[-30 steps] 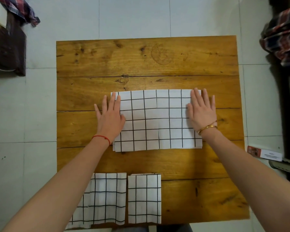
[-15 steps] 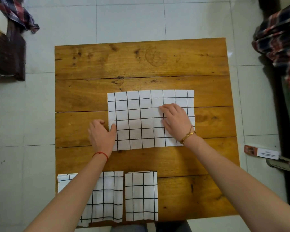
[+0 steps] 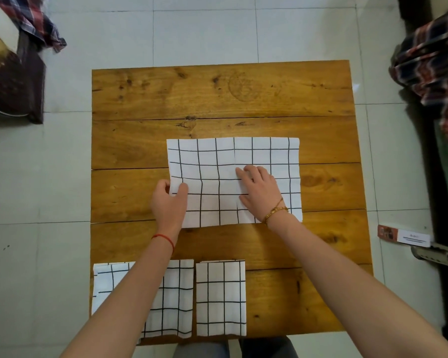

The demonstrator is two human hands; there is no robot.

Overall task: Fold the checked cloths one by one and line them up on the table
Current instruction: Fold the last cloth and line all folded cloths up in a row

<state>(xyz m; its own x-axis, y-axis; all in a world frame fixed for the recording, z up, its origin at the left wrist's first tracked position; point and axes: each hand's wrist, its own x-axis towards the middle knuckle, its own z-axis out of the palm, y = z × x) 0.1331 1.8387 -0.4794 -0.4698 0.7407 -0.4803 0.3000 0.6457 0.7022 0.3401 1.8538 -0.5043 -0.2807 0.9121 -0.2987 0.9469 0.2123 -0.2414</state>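
A white cloth with a black grid point(image 3: 212, 161), folded into a wide rectangle, lies in the middle of the wooden table point(image 3: 217, 94). My left hand point(image 3: 170, 202) pinches its left edge between thumb and fingers. My right hand point(image 3: 260, 192) lies flat on the cloth near its centre fold line, fingers together. Along the table's near edge sit two folded checked cloths: one at the left point(image 3: 176, 298), partly hidden under my left forearm, and a narrower one point(image 3: 220, 298) beside it.
Plaid fabric hangs at the right edge point(image 3: 435, 71) and at the top left point(image 3: 36, 19) over dark furniture point(image 3: 16, 86). A small box point(image 3: 404, 235) and a shoe lie on the tiled floor at the right. The table's far half and right side are bare wood.
Both hands left the cloth's outer ends. The right hand slid to the centre and pressed down. The left hand dropped to the left edge and took hold of it.
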